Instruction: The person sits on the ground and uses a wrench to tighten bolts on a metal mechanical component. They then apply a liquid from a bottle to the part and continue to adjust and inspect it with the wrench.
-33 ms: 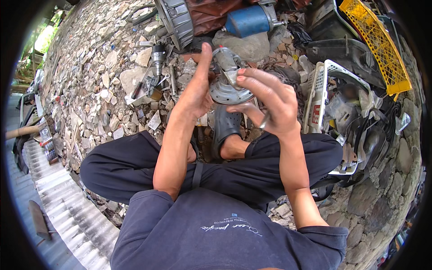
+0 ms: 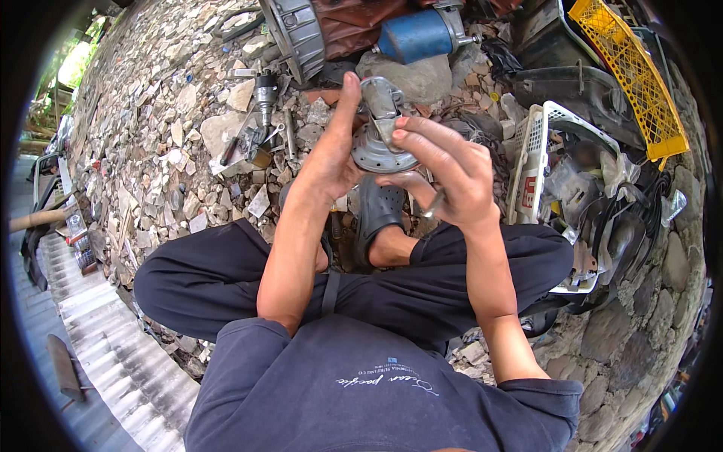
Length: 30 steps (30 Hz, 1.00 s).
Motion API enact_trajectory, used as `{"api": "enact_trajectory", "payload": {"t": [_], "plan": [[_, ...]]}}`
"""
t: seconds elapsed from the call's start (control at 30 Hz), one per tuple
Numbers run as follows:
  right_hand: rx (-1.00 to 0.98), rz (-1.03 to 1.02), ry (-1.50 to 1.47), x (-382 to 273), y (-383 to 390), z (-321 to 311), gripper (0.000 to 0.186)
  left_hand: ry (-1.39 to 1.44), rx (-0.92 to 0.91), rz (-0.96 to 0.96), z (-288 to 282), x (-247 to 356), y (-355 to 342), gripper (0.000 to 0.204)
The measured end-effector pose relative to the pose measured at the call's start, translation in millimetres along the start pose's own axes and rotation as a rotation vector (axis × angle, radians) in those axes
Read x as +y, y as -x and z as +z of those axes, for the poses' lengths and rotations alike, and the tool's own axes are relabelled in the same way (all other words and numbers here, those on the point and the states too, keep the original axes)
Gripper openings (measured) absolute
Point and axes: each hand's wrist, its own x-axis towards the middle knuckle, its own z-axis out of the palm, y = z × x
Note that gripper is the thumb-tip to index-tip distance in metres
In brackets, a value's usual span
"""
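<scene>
Between my hands, above my shoes, is a grey metal machine part [image 2: 382, 154] with a round flange, small holes along its rim, and a narrower upper housing. My left hand [image 2: 337, 154] cups it from the left, thumb pointing up beside the housing; its other fingers are mostly hidden behind the part. On the right side my right hand [image 2: 452, 166] has its fingertips on the housing and its thumb below the flange. A thin silvery piece [image 2: 434, 202] shows by the right palm; I cannot tell what it is.
Ahead lie a blue metal cylinder [image 2: 416, 36] on a stone and a large ribbed metal housing [image 2: 295, 38]. A white crate [image 2: 527, 169] of parts stands right, a yellow plastic grate [image 2: 636, 79] beyond it. A wrench [image 2: 277, 134] and other tools lie left on gravel.
The metal part and my right fingers have shifted slightly left, and the part is turned a little. A red spot at its top no longer shows. Both hands keep their hold.
</scene>
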Motion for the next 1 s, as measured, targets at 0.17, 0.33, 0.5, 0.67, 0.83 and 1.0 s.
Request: {"api": "enact_trajectory", "payload": {"t": [0.17, 0.33, 0.5, 0.67, 0.83, 1.0], "plan": [[0.009, -0.070, 0.131, 3.9, 11.8, 15.8, 0.042, -0.032, -0.024, 0.228, -0.7, -10.1, 2.7, 0.060], [0.040, -0.131, 0.234, 11.6, 18.2, 21.0, 0.042, 0.067, 0.009, 0.202, 6.7, -7.8, 14.3, 0.064], [0.040, -0.120, 0.281, 6.7, 14.8, 14.8, 0.040, 0.262, -0.187, 0.104, -1.1, -12.2, 9.8, 0.065], [-0.036, -0.132, 0.259, 2.6, 5.4, 3.4, 0.047, 0.441, -0.329, -0.003, -18.1, -15.8, 2.2, 0.062], [0.058, 0.001, 0.015, -0.4, -2.6, -2.7, 0.048, 0.369, -0.406, 0.116, -12.5, -11.8, 2.5, 0.069], [0.265, 0.553, -0.081, 3.7, -1.5, -18.6, 0.020, 0.069, -0.311, 0.218, -6.8, -7.8, 4.9, 0.086]]}}
